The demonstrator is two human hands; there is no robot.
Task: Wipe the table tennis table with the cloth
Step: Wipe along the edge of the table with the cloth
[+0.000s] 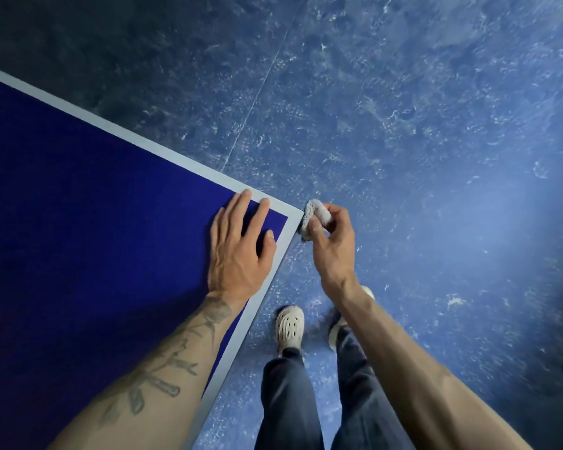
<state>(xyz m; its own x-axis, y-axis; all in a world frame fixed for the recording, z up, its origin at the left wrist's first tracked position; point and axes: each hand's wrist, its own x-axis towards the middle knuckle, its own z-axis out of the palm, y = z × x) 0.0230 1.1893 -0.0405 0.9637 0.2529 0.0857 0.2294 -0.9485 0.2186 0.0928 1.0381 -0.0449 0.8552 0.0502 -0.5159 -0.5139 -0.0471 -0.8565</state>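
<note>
A: Where was the cloth (317, 212)?
B: At the corner of the surface (95, 222). The right grip (333, 245) was clenched round it, with the fingers curled over the top and the thumb on the near side. The cloth was grey, fluffy and bunched up. It sat against the outer edge just past the corner, off the top face. It looked like it touched the edge, but I couldn't confirm that.
A: Left grip?
B: The left grip (241, 251) was released, flat and palm down on the blue top just inside the corner. Its fingers were straight and spread, and two fingertips reached onto the pale border line (143, 142). It held nothing.
A: The two grips relative to each other?
B: Near each other but apart, with the corner and border strip between them.
A: Anything else?
B: There was a tattoo (163, 362) along the left forearm, which crossed the border. The person stood beside the edge on a mottled blue floor (403, 125), in dark trousers (290, 401) and pale perforated clogs (290, 329). The right clog was mostly hidden behind the right forearm.
</note>
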